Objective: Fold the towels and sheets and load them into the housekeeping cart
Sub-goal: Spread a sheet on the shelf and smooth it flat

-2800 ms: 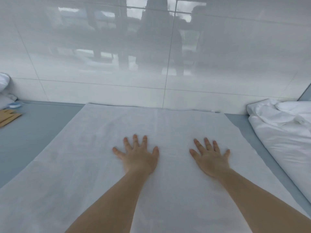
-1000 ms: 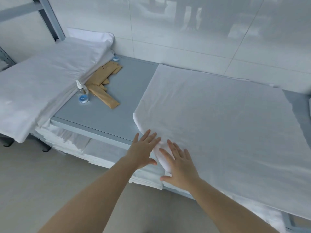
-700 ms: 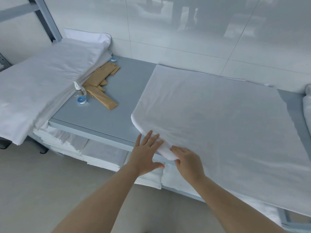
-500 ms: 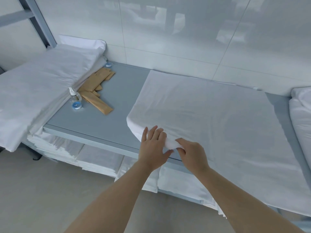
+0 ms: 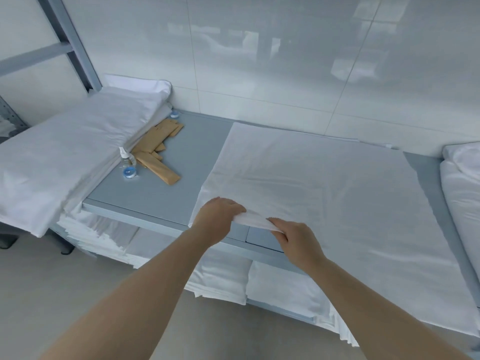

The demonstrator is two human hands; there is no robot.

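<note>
A large white sheet lies spread flat over the grey table, its right part hanging over the front edge. My left hand grips the sheet's near left corner, fingers curled over the cloth. My right hand pinches the same front edge a little to the right. The strip of cloth between the two hands is lifted off the table and pulled taut.
A stack of folded white linen fills the table's left end. Beside it lie tan wooden pieces and a small spray bottle. A crumpled white bundle lies at the right. Folded linen sits on the shelf below.
Both hands went from lying flat on the middle of the sheet to its near left corner. They curled onto the edge and lifted it, then drew apart along it.
</note>
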